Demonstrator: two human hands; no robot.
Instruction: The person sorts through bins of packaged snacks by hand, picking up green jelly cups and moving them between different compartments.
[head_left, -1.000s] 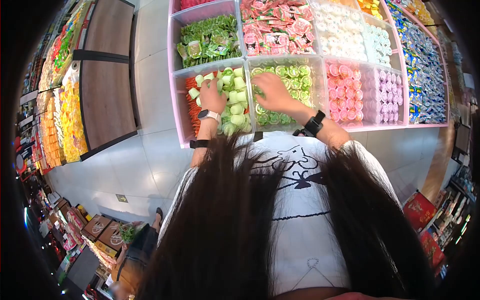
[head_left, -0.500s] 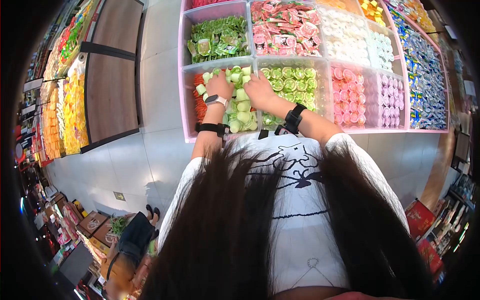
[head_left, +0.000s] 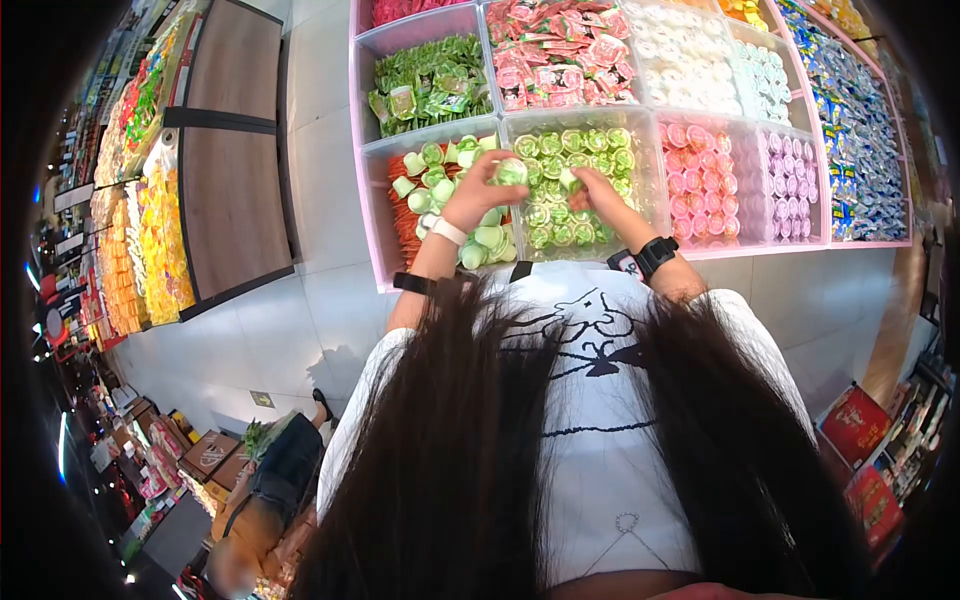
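Observation:
My left hand [head_left: 474, 197] is closed on a pale green jelly cup [head_left: 511, 172], its lid facing up, above the divider between two front compartments. Between the fingertips of my right hand [head_left: 603, 196] is another small green jelly cup [head_left: 568, 181], partly hidden by the fingers. Below my right hand, green jelly cups [head_left: 565, 145] stand in rows, lids up, in a clear bin. Under and beside my left hand lies a loose heap of green cups [head_left: 488, 240], tipped at various angles, over red packets [head_left: 405, 222].
Behind are bins of green packets [head_left: 430, 82], pink packets [head_left: 560, 50] and white cups [head_left: 690, 60]. Pink cups [head_left: 697, 180] and purple cups [head_left: 791, 175] fill bins at right. A pink frame [head_left: 368, 230] edges the display. A person [head_left: 262, 510] is at lower left.
Both hands have come out of the heap on the left, each now with a green cup. My right hand has moved right, over the neat rows; my left hand has shifted slightly right.

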